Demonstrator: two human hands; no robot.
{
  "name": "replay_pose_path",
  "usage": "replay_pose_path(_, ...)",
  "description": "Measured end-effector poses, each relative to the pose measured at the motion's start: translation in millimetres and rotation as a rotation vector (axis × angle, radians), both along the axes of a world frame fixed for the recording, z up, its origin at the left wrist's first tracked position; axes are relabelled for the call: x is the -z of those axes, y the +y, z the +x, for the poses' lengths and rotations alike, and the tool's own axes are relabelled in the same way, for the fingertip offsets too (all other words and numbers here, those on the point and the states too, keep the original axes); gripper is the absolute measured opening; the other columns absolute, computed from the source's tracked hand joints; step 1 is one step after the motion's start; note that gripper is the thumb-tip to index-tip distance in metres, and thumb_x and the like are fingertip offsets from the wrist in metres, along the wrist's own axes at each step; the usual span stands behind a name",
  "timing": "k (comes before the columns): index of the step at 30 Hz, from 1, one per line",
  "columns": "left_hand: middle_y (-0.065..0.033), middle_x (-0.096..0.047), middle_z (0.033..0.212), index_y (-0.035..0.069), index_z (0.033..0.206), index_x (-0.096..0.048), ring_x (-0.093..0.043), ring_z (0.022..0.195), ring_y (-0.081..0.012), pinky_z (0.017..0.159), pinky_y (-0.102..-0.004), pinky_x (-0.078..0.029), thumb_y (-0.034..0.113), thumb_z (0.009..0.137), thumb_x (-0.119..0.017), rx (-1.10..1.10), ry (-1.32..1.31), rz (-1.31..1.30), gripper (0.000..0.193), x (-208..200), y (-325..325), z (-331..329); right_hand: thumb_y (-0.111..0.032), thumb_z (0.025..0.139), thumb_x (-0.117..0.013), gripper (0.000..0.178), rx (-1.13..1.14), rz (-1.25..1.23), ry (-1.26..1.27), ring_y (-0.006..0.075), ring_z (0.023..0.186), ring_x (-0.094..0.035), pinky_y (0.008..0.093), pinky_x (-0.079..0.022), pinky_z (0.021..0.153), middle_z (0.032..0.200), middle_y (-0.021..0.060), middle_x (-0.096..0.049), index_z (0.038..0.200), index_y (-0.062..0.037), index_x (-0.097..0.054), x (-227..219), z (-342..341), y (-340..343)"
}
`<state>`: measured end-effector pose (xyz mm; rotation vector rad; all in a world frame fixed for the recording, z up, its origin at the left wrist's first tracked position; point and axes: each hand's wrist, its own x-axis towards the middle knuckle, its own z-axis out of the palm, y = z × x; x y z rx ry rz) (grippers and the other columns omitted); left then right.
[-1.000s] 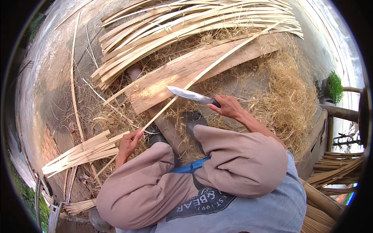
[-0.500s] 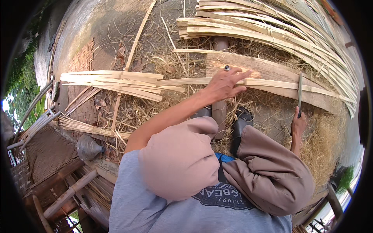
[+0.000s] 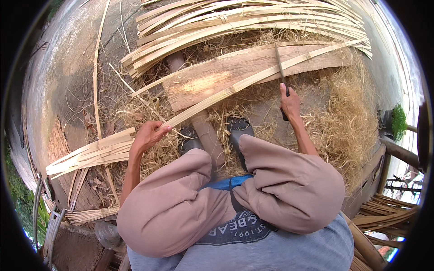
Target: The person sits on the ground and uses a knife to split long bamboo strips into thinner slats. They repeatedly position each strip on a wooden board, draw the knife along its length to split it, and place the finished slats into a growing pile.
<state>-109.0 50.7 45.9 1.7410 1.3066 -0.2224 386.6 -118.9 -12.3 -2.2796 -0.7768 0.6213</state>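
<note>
My left hand (image 3: 149, 136) is closed around the near left end of a long pale bamboo strip (image 3: 221, 94). The strip slants up to the right across a wooden board (image 3: 199, 83), its far end reaching over the bundle side. In my right hand (image 3: 291, 103) is a knife (image 3: 279, 61) by its dark handle, blade pointing away from me. The blade crosses the strip over the board; whether it touches the strip, I cannot tell.
Beyond the board lies a big bundle of bamboo strips (image 3: 244, 22). A smaller pile of strips (image 3: 97, 151) rests left of my left hand. Curly shavings (image 3: 348, 122) cover the ground at right. A clear plastic bottle (image 3: 107, 235) lies at lower left.
My left hand has moved from over the board back to the left and now grips the strip's end. The strip slants more steeply. The whole view has shifted; the knife stays in my right hand.
</note>
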Motion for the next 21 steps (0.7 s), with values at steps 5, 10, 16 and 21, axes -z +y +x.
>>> replay_pose_path(5,-0.0107,-0.064,0.061,0.007,0.077,-0.072,-0.066,0.063,-0.0263,0.064,-0.0438,-0.047,0.058,0.092,-0.069,-0.028,-0.026,0.13,0.054,8,-28,105,-0.045,0.101,-0.066,0.049,-0.689,0.143,-0.151,0.0366,0.063,-0.066,0.0467,-0.05,0.057,0.067,0.0201,-0.064,0.08,-0.0016,-0.057,-13,-140,-24)
replay_pose_path(10,-0.0102,-0.06,0.059,0.006,0.077,-0.072,-0.061,0.061,-0.0262,0.062,-0.044,-0.045,0.062,0.093,-0.067,0.014,-0.006,0.148,0.058,23,-34,125,-0.049,0.1,-0.066,0.052,-0.282,-0.033,-0.116,0.0382,0.061,-0.064,0.0486,-0.05,0.059,0.068,0.0207,-0.063,0.079,-0.0027,-0.058,-5,-62,-31)
replay_pose_path(16,-0.0087,-0.06,0.06,0.008,0.078,-0.074,-0.061,0.062,-0.0254,0.064,-0.0423,-0.045,0.063,0.093,-0.065,0.014,-0.014,0.092,0.058,20,-38,134,-0.052,0.101,-0.062,0.052,-0.27,-0.022,-0.209,0.038,0.062,-0.064,0.0494,-0.049,0.06,0.066,0.0207,-0.062,0.083,-0.0027,-0.059,10,-31,-52)
replay_pose_path(21,-0.0084,-0.062,0.062,0.009,0.078,-0.073,-0.063,0.064,-0.0257,0.065,-0.0416,-0.046,0.063,0.092,-0.065,0.0,-0.006,0.086,0.057,26,-36,137,-0.055,0.101,-0.06,0.055,-0.306,0.007,-0.176,0.0366,0.062,-0.064,0.0491,-0.049,0.06,0.066,0.02,-0.062,0.083,-0.0028,-0.058,6,-18,-46)
